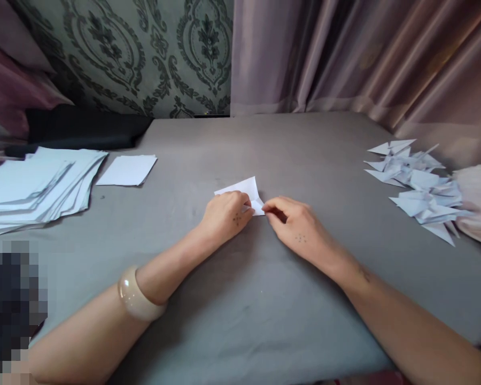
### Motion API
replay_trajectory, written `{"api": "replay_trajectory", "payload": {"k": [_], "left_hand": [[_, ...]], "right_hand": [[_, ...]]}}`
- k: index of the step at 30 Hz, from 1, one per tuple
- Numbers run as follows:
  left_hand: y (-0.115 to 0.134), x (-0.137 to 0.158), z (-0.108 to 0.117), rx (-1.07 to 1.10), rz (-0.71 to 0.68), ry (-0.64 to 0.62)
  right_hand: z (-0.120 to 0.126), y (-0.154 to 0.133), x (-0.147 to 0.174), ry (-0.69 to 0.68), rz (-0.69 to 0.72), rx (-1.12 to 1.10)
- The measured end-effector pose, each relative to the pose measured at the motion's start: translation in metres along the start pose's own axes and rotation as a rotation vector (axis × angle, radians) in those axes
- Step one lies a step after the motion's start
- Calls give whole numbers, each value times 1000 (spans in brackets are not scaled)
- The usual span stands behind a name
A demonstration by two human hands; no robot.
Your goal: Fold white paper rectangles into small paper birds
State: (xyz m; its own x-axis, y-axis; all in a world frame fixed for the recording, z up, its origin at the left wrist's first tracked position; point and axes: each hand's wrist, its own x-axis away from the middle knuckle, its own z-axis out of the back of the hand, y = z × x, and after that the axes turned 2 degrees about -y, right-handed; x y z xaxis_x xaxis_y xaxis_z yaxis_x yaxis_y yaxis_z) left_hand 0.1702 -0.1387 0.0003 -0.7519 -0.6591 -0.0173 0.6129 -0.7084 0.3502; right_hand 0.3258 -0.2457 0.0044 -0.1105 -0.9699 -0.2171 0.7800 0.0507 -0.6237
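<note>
A small white sheet of paper (249, 187), partly folded, lies on the grey tabletop in the middle of the view. My left hand (227, 214) rests over its left and near part, fingers curled against it and covering much of the sheet. At the paper's right corner, my right hand (294, 218) pinches the edge between thumb and forefinger. The far corner of the paper points up and away from me. Its near left part is hidden beneath my left hand.
A stack of large white sheets (36, 184) lies at the left, beside a smaller pile of white paper squares (128, 170). Several folded paper cranes (420, 184) cluster at the right near a pale cloth (479, 200). A black cloth-like item (88, 128) sits at the back left. Curtains hang behind.
</note>
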Motion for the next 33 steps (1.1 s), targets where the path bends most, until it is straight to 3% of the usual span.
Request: {"api": "replay_trajectory", "payload": {"k": [5, 15, 27, 33], "left_hand": [[2, 0, 2, 10, 33, -22], [2, -2, 1, 84, 65, -8], [-4, -2, 14, 280, 92, -101], [2, 0, 14, 191, 129, -67]], "right_hand": [[-9, -2, 7, -52, 123, 142], [-19, -28, 25, -153, 120, 547], [-21, -28, 21, -137, 103, 549], [-19, -25, 20, -158, 101, 520]]}}
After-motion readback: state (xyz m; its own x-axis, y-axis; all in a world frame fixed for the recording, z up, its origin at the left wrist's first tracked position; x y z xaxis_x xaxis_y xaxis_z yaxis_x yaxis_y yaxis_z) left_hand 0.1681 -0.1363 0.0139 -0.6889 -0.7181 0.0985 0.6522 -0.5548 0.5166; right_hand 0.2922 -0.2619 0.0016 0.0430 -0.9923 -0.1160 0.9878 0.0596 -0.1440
